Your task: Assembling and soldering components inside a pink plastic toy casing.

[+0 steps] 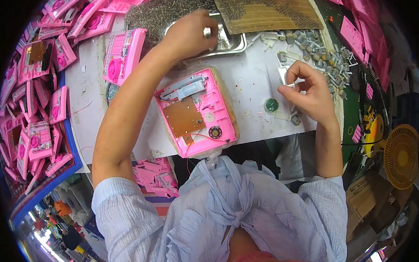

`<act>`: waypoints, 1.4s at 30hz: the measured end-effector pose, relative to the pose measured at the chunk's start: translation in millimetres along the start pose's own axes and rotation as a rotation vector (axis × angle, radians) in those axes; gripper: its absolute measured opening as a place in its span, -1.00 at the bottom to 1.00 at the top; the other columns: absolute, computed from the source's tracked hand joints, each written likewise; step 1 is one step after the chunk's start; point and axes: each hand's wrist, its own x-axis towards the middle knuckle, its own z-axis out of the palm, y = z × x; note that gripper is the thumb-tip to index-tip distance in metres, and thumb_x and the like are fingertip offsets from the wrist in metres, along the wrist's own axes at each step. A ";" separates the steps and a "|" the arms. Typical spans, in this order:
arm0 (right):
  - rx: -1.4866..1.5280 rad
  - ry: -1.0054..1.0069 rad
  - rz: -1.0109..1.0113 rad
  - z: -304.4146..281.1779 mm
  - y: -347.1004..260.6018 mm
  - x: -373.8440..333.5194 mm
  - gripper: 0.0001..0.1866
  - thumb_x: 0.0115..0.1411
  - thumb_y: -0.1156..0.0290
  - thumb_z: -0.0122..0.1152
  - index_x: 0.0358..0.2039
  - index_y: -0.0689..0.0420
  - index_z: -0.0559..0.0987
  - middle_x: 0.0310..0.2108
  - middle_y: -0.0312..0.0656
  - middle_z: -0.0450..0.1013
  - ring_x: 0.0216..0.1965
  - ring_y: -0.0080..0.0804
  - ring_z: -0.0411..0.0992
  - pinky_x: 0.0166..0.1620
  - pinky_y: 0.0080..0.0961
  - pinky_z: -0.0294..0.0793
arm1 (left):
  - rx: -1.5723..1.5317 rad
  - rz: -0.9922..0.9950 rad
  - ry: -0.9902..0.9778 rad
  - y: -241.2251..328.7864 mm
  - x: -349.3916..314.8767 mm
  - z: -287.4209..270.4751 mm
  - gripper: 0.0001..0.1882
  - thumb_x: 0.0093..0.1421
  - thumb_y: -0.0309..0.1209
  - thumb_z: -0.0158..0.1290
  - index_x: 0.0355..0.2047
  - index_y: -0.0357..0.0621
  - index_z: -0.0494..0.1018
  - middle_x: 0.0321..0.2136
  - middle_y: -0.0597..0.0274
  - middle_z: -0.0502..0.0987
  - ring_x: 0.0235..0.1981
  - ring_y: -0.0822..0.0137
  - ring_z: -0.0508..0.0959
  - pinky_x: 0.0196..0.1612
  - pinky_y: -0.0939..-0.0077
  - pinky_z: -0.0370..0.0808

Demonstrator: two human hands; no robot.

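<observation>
My left hand (192, 35) reaches over a shiny metal tray (240, 45), its fingers curled; whatever they pinch is too small or hidden to make out. My right hand (310, 90) is closed, thumb and forefinger pinching a small white plastic part (291, 85). Between my arms, an opened pink toy casing (212, 103) lies inside-up on a padded, plastic-wrapped support. Inside it show a brown circuit board (183, 117), a grey-white motor unit (190, 89), a round black speaker (214, 132) and thin wires. Below my right hand sits a small round green item (271, 104).
Pink toy casings (41, 139) are heaped at the left, and one (123, 54) stands beside my left forearm. Many small screws (151, 16) cover the back. Small grey-and-white motor parts (318, 49) lie back right. A yellow fan (401, 156) stands far right.
</observation>
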 end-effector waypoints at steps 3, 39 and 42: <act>-0.066 0.112 -0.078 19.0 -13.9 -10.1 -0.78 0.08 0.50 0.37 -0.25 0.19 0.55 -0.38 -0.31 0.43 -0.47 -0.68 0.33 -0.46 -0.73 0.31 | -0.195 -0.118 0.232 -3.7 -18.2 -7.8 -0.78 0.19 -0.37 0.19 -0.19 -0.20 0.57 -0.31 0.10 0.60 -0.34 0.17 0.61 -0.20 0.32 0.54; 0.173 -0.274 -0.341 64.3 -9.4 -31.5 -0.64 -0.03 0.47 0.50 -0.17 0.25 0.70 -0.33 -0.10 0.64 -0.46 -0.29 0.54 -0.35 -0.43 0.49 | 0.252 -0.362 -0.050 114.6 -130.2 10.5 -0.81 0.24 -0.26 0.18 -0.41 -0.10 0.54 -0.57 0.14 0.60 -0.52 0.08 0.63 -0.46 0.21 0.54; 0.162 -0.270 -0.314 60.5 -8.0 -37.9 -0.62 -0.06 0.45 0.52 -0.19 0.28 0.70 -0.37 -0.06 0.63 -0.43 -0.23 0.55 -0.32 -0.40 0.47 | 0.343 -0.349 -0.093 114.7 -126.8 14.5 -0.80 0.24 -0.28 0.16 -0.46 -0.10 0.50 -0.59 0.14 0.58 -0.55 0.08 0.62 -0.48 0.19 0.53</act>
